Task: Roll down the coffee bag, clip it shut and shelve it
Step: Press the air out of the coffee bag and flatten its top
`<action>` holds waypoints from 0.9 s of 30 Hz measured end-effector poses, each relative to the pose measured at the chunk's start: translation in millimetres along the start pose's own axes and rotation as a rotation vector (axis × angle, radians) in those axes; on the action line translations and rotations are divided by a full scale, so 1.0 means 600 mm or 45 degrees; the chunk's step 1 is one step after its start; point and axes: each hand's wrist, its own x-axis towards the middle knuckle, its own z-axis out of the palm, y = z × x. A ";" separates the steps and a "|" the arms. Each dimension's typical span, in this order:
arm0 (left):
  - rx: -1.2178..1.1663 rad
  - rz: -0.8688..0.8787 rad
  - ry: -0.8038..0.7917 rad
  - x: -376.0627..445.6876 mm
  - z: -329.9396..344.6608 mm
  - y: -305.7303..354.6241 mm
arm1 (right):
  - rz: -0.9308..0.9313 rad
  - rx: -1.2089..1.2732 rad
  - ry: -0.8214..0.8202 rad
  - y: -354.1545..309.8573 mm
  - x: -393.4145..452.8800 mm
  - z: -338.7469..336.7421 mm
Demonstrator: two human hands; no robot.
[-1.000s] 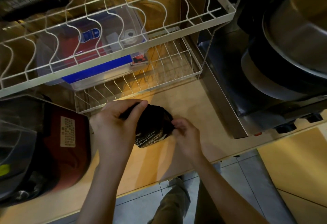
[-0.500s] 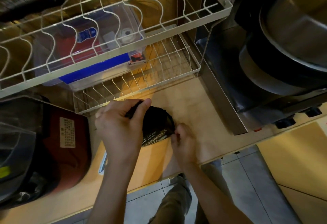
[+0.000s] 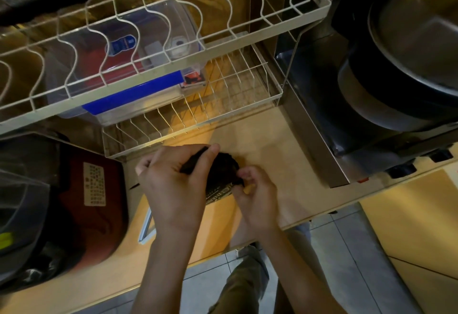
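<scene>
Coffee bag (image 3: 223, 177), black and mostly hidden, sat on the wooden counter (image 3: 272, 155), gripped at its top by the left hand (image 3: 173, 182) and pinched by the right hand (image 3: 255, 197); its lettering was unreadable.

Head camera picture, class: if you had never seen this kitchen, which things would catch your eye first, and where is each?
At centre, the left hand and right hand grip a black coffee bag on the wooden counter. Above them a white wire rack spans the upper left, with a clear blue-lidded container beneath its top tier. Large metal pots fill the upper right.
</scene>
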 end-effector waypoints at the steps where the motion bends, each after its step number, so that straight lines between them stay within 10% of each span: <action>1: -0.011 -0.004 0.004 -0.001 0.002 0.001 | -0.021 0.031 0.055 -0.010 -0.007 0.003; 10: -0.157 -0.163 -0.037 -0.011 0.009 -0.006 | -0.170 0.182 0.385 -0.016 -0.044 0.043; 27: 0.001 -0.063 -0.110 -0.005 0.006 0.015 | 0.176 0.020 0.026 0.064 -0.027 0.028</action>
